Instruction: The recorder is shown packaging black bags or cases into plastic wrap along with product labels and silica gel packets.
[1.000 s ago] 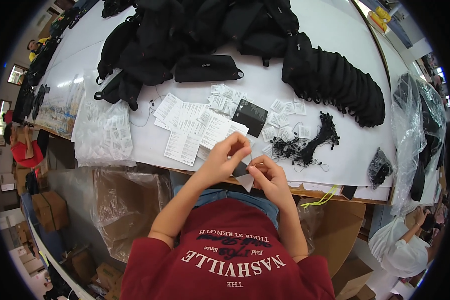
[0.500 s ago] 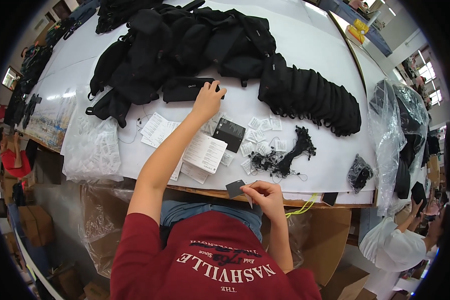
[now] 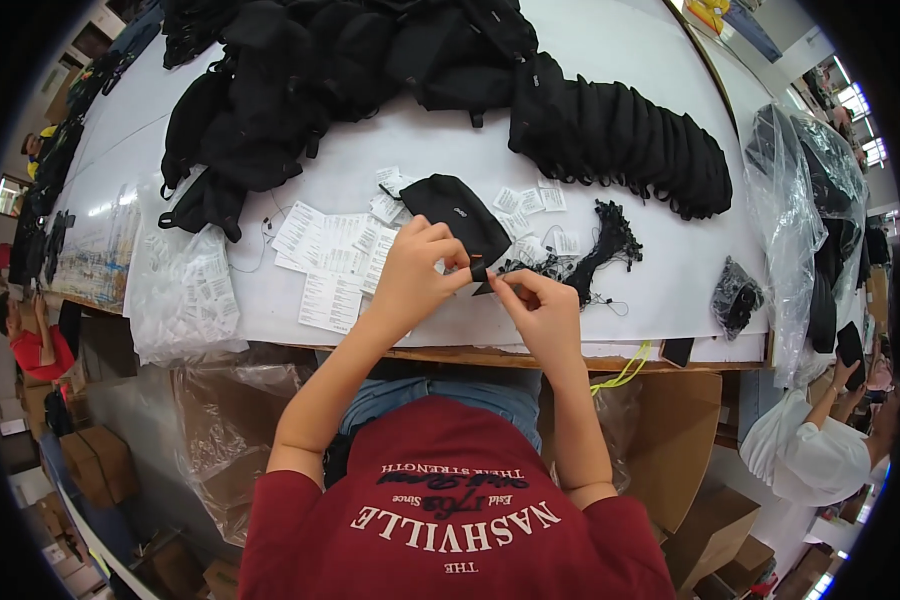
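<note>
A small black pouch (image 3: 457, 212) lies slantwise on the white table, one end toward me. My left hand (image 3: 422, 268) pinches the black loop at that near end, where a small orange bit shows. Close beside it, my right hand (image 3: 545, 308) has thumb and finger closed on a dark card; only a dark sliver of it shows between the hands. Printed white sheets (image 3: 332, 262) spread left of my left hand. Past my right hand lies a bundle of black cords (image 3: 606, 250), with small white labels (image 3: 526, 203) beyond it.
A large heap of black bags (image 3: 310, 70) covers the far left. A row of black pouches (image 3: 630, 135) stands at the far right. Clear plastic bags sit at left (image 3: 185, 290) and right (image 3: 785, 240). A small bag of black parts (image 3: 737, 298) rests near the right edge.
My left hand has drawn the pouch from beside the heap toward me and turned it. My right hand has come up to its near end with the card. The view has shifted.
</note>
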Demonstrator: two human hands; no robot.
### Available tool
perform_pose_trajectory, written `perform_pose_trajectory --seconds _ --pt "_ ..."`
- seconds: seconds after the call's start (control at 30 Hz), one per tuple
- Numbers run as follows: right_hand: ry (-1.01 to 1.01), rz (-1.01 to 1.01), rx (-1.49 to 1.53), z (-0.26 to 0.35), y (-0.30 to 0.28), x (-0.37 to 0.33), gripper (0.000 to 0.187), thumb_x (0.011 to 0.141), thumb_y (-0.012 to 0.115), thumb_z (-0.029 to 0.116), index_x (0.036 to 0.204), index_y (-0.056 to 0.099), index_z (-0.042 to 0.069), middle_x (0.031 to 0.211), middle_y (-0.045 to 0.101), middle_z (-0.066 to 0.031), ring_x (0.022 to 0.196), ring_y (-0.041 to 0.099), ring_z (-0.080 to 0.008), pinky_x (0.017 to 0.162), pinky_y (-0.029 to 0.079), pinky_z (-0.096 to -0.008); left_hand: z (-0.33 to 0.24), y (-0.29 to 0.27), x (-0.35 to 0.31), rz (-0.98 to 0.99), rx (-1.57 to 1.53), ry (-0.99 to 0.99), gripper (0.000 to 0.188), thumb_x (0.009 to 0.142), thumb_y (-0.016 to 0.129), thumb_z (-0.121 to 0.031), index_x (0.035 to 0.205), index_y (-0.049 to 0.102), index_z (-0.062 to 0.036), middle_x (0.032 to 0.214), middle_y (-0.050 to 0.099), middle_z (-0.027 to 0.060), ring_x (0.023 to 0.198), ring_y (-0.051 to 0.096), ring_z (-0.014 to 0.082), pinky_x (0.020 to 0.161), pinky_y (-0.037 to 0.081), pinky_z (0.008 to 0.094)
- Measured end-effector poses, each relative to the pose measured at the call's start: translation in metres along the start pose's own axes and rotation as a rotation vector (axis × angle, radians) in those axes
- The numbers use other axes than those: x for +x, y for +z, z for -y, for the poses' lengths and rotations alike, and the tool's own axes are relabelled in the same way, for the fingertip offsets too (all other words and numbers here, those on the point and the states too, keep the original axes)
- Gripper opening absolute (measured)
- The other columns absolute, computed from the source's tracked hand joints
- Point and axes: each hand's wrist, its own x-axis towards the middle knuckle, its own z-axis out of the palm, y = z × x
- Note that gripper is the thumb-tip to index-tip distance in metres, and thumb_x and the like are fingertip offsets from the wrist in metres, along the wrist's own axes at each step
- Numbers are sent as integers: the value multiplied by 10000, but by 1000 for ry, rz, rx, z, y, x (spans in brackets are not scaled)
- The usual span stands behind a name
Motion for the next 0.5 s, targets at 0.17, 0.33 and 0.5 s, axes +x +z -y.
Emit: perform_pose_trajectory --seconds 0.17,0.33,0.5 --pt "-223 94 -125 1 2 -1 112 804 692 109 850 670 9 580 506 -64 482 445 -122 470 350 -281 -9 2 -18 -23 -178 -215 109 683 729 -133 783 725 -89 674 561 -5 716 447 185 667 388 306" --pt "-318 164 -326 2 -2 -2 95 807 662 141 854 661 58 685 601 -87 584 576 -247 553 449 -361 -9 11 -25 30 -259 -156 97 709 707 -91 801 724 -64 688 576 -3 724 460 180 724 387 302" --pt "-74 190 -42 13 -7 -8 64 853 648 99 878 634 43 625 539 -47 555 528 -147 547 424 -263 -14 15 -30 -84 -402 -184 101 767 696 -84 846 680 -23 793 612 21 748 523 135 730 415 267"
